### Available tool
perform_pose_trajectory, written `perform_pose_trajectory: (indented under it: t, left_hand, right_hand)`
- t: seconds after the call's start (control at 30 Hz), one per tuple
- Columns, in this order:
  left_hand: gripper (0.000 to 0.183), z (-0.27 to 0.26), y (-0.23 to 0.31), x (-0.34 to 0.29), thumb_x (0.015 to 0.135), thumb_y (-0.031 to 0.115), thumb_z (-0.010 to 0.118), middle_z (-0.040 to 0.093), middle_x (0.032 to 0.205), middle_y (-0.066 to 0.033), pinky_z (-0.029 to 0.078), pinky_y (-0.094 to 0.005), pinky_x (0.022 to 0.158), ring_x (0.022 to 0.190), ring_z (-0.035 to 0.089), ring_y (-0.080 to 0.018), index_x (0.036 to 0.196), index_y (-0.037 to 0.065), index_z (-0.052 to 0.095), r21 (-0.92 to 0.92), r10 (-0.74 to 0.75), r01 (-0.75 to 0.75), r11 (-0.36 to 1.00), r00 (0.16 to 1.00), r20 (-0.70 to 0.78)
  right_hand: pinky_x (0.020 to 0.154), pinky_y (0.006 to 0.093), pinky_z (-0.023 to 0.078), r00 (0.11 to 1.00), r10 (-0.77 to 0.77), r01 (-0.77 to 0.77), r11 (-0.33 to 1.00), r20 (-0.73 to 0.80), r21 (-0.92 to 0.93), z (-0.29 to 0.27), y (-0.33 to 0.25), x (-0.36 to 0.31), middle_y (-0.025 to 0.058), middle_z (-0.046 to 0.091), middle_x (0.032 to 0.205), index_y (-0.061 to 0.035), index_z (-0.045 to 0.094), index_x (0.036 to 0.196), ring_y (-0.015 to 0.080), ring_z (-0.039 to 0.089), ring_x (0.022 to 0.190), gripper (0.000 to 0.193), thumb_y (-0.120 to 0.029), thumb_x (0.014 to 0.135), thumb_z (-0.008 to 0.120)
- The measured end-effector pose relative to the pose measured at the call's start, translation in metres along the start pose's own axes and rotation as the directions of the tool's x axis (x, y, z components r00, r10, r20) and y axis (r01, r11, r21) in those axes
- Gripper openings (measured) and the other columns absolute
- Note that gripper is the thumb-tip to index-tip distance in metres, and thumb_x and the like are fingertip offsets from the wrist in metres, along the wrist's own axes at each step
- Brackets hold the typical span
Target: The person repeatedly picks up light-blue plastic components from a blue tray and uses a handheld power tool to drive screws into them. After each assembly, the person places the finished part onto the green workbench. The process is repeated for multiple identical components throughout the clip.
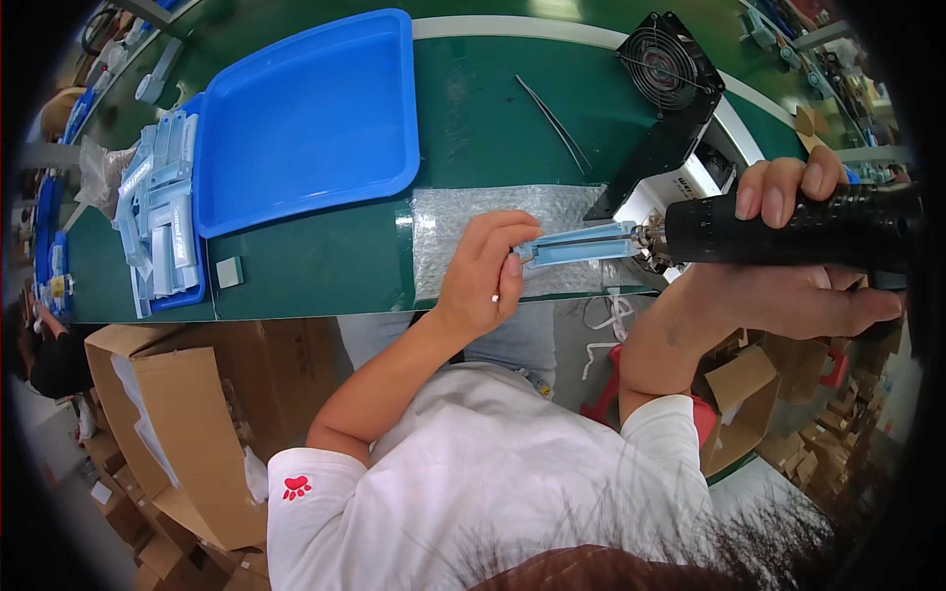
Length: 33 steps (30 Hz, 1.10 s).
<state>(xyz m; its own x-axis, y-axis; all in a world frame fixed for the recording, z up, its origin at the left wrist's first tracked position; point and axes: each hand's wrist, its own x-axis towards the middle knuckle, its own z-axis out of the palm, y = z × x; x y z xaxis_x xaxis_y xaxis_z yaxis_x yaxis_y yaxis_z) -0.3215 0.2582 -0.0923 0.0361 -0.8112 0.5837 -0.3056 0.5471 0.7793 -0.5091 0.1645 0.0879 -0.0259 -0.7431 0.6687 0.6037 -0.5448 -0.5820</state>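
Observation:
A long, narrow light-blue plastic part with a slot along it lies level over the near part of the bench. My left hand pinches its left end between thumb and fingers. My right hand is wrapped round a thick black cylindrical tool, its fingers curling over the top. The tool's left end meets shiny metal pieces at the right end of the blue part. Whether they touch is hard to make out. Below the blue part, a clear bubble-wrap sheet covers the green bench top.
A large blue tray sits left of centre, beside a smaller tray of light-blue parts. Tweezers lie at the back. A black fan unit stands back right, near a white box. An open carton is below the bench.

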Motion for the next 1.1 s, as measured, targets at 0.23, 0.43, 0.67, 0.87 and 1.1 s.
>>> perform_pose_trajectory:
  t: [0.23,0.43,0.67,0.87,1.1]
  left_hand:
    - [0.031,-0.003,0.002,0.003,0.086,-0.004,0.051,0.063,0.12,-0.0204,0.049,-0.0458,0.097,0.108,0.06,-0.0384,0.115,-0.004,0.062,-0.017,-0.003,0.003,1.0,1.0,0.02]
    - [0.032,-0.003,-0.001,-0.001,0.086,-0.005,0.05,0.062,0.12,-0.0216,0.048,-0.0464,0.097,0.108,0.059,-0.0399,0.116,-0.005,0.06,-0.018,0.009,-0.009,1.0,1.0,0.013]
    - [0.026,0.0,-0.001,-0.002,0.093,-0.001,0.047,0.063,0.119,-0.0217,0.048,-0.0454,0.096,0.106,0.06,-0.0392,0.116,-0.004,0.059,-0.031,-0.026,0.026,0.999,1.0,0.0]
    - [0.023,0.002,-0.001,0.0,0.101,0.007,0.044,0.064,0.117,-0.0208,0.049,-0.0437,0.094,0.104,0.061,-0.0371,0.116,-0.002,0.06,-0.019,-0.024,0.024,1.0,1.0,-0.014]
    - [0.026,0.0,0.003,0.002,0.101,0.009,0.044,0.064,0.117,-0.0202,0.049,-0.0434,0.095,0.105,0.061,-0.0367,0.117,-0.002,0.061,0.032,-0.024,0.023,0.999,0.999,0.031]
  right_hand:
    - [0.058,0.0327,0.047,0.999,0.035,-0.035,0.998,-0.009,-0.056,-0.004,0.001,-0.004,0.017,0.051,0.104,-0.0066,0.049,0.132,0.0219,0.057,0.074,0.082,-0.078,0.093,0.048]
    - [0.061,0.0321,0.048,0.999,0.044,-0.044,0.999,-0.013,-0.004,-0.017,0.002,-0.01,0.0148,0.051,0.104,-0.015,0.046,0.14,0.0212,0.056,0.076,0.072,-0.072,0.096,0.049]
    - [0.061,0.0342,0.049,0.999,0.038,-0.036,0.994,-0.024,0.106,-0.014,0.007,-0.016,0.0155,0.052,0.105,-0.0165,0.047,0.144,0.022,0.056,0.075,0.074,-0.072,0.095,0.051]
    - [0.067,0.0333,0.047,0.991,-0.029,-0.011,0.955,0.132,0.295,-0.007,-0.026,0.001,0.0165,0.052,0.109,-0.0087,0.048,0.142,0.0231,0.054,0.081,0.073,-0.066,0.097,0.055]
    - [0.069,0.0382,0.052,0.968,-0.192,0.057,0.798,-0.164,-0.6,-0.021,-0.066,0.013,0.0185,0.061,0.102,0.002,0.054,0.119,0.0263,0.061,0.078,0.084,-0.077,0.088,0.058]
